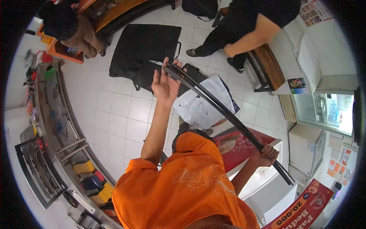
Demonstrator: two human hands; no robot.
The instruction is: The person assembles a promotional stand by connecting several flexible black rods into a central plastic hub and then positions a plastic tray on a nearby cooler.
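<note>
A bundle of long, thin black poles [219, 104] slants across in front of me, from upper middle to lower right. My right hand [267, 155] is wrapped around it near the lower end, where the tips fan slightly apart. My left hand [166, 84] is at the upper end, palm up, thumb out and fingers spread, with the poles lying against the fingers. A shiny silver tip [155, 62] sticks out beside those fingers; I cannot tell what it belongs to. Beyond the hands, a large flat black bag [141, 45] lies on the floor, and white sheeting [204, 103] is spread nearer me.
A person in black [244, 30] stands at the upper right beside a wooden bench [271, 68]. Another person [72, 28] is at the upper left. Cluttered shelving [63, 110] lines the left side. A white counter with a red printed panel [238, 147] stands at my right.
</note>
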